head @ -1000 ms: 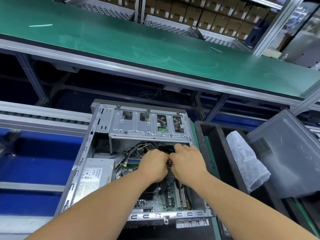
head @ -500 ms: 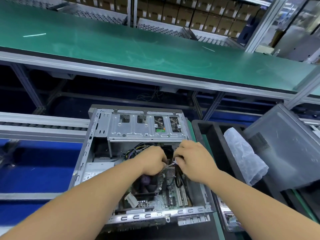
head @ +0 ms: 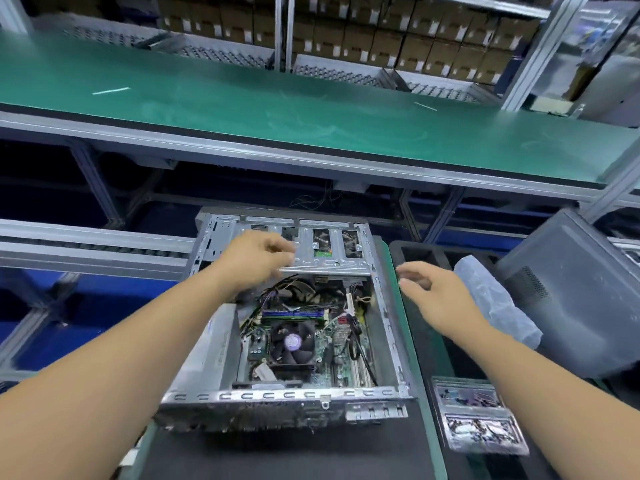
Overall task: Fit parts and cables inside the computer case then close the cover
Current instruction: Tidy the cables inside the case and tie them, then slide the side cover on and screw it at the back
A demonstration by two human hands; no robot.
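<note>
— Where's the computer case [head: 384, 308] lying?

— Flat on the mat, open side up, long axis running near to far; the drive cage [head: 325, 252] is at the far end, the fan [head: 294, 342] nearer me.

— And my hands?

— My left hand [head: 258, 254] hovers over the cage, fingers loosely curled, holding nothing. My right hand [head: 434, 294] is relaxed open, empty, just right of the case. The gray cover [head: 585, 292] leans far right.

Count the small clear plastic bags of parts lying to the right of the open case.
2: both lie on the black tray right of the computer case, under the right forearm. One clear bag is farther; the other bag is nearer, touching it. More may be hidden.
</note>
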